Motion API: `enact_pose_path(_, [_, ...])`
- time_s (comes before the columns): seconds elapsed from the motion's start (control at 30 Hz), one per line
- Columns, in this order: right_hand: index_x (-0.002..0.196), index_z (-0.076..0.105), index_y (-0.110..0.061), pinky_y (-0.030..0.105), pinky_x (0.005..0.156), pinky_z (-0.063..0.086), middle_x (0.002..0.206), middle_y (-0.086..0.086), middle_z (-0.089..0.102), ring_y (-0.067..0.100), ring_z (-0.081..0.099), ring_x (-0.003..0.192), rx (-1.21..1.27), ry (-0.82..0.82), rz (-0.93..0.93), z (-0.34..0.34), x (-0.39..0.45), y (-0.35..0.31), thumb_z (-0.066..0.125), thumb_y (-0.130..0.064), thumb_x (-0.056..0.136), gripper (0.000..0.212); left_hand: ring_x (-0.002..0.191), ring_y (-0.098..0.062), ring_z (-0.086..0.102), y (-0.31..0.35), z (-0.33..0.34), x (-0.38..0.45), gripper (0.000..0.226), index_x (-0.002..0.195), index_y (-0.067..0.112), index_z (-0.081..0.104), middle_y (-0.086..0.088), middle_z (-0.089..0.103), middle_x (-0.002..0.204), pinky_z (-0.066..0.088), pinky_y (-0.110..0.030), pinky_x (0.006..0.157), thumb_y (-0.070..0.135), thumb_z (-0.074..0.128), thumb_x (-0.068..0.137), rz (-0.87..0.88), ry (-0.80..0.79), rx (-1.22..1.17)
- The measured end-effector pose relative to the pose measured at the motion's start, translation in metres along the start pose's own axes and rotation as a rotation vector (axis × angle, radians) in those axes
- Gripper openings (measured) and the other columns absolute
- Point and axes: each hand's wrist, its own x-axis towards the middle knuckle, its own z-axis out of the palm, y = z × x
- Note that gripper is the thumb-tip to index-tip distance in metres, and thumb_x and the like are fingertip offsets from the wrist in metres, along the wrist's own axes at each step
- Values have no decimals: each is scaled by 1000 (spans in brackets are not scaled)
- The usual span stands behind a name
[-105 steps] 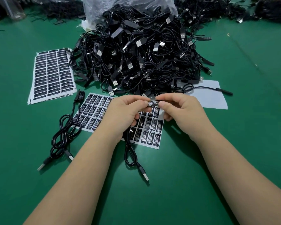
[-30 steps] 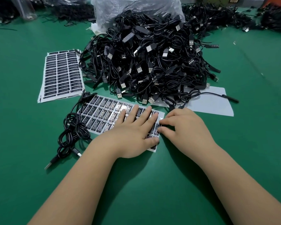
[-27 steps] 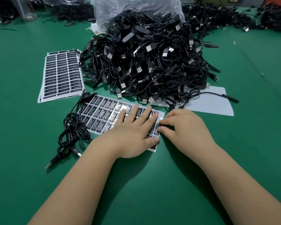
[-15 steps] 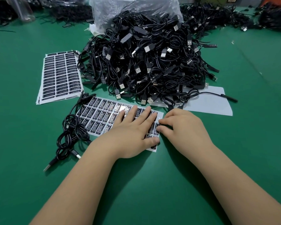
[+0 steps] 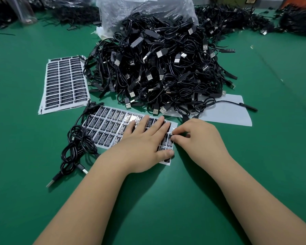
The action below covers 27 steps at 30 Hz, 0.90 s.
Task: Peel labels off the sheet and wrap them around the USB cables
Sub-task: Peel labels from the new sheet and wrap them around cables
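Green matting covered the whole bench. Far left lay a stack of full label sheets, untouched. Just right of it and nearer, a coiled cable rested with its loops on the left edge of the working label sheet; three and a half seconds before, both hands had been raised over that sheet, pressing a label round a cable, so I judged that cable finished and set aside with the coil.

The left hand had since come down flat, fingers straight and spread, pinning the right half of the working sheet to the mat. The right hand sat just beside it at the sheet's right edge, thumb and forefinger closed together on the corner of a label. Over the last second it had barely shifted, and whether the corner had lifted was too small to tell.

Beyond the hands rose the big heap of USB cables, spilling from a plastic bag, with a spent backing sheet under its right side. The next cable had yet to be drawn from that heap.
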Motion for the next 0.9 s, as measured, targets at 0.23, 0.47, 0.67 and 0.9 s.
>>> enact_pose_path(0.23, [95, 74, -33, 28, 76, 41, 101, -11, 61, 11, 55, 96, -95, 0, -41, -2, 2, -2, 58, -35, 90, 17, 141, -13, -29, -1, 1, 0, 75, 148, 39, -17, 20, -28, 153, -19, -42, 112, 67, 22, 91, 4, 3, -22])
enact_pose_path(0.47, [89, 72, -28, 29, 75, 43, 97, -10, 59, 11, 55, 89, -167, 13, -151, -3, -4, -4, 55, -30, 88, 16, 141, -13, -29, 0, 2, 1, 75, 148, 39, -17, 19, -28, 153, -19, -41, 112, 68, 21, 90, 3, 17, -28])
enact_pose_path(0.67, [62, 66, -25, 13, 54, 42, 60, -11, 61, 0, 49, 51, 591, -41, 48, -10, -2, 3, 66, -25, 73, 11, 144, -14, -23, -2, 3, 2, 79, 149, 40, -12, 19, -22, 155, -15, -43, 114, 71, 26, 87, 2, 65, -40])
enact_pose_path(0.9, [82, 65, -32, 22, 58, 49, 74, -14, 66, 5, 58, 63, 940, 320, 198, -19, 15, 31, 65, -14, 79, 18, 142, -10, 12, 5, 1, 2, 61, 141, 38, 40, 15, 24, 155, 3, -40, 113, 64, 46, 86, 54, 365, -143])
